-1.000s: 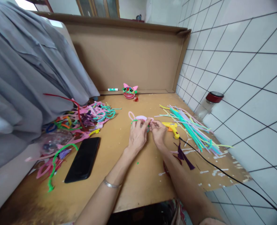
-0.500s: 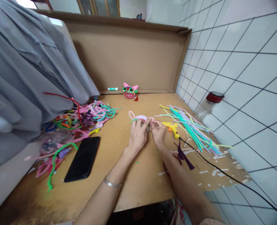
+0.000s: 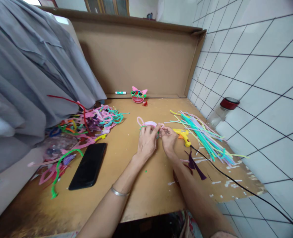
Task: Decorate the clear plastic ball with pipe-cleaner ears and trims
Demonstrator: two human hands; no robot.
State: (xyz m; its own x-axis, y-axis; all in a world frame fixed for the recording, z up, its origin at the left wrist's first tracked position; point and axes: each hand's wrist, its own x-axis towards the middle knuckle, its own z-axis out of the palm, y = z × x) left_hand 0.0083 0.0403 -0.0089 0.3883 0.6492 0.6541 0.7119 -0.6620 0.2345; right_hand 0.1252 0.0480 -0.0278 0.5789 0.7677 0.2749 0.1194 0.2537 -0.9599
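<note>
Both hands are pinched shut on the pink craft piece (image 3: 148,124) at the middle of the table (image 3: 146,191) — the left hand (image 3: 146,141) pinning it down, the right hand (image 3: 168,140) nipping its edge beside the glue gun (image 3: 183,135) — so the shaping likely goes best with small, close finger turns.
</note>
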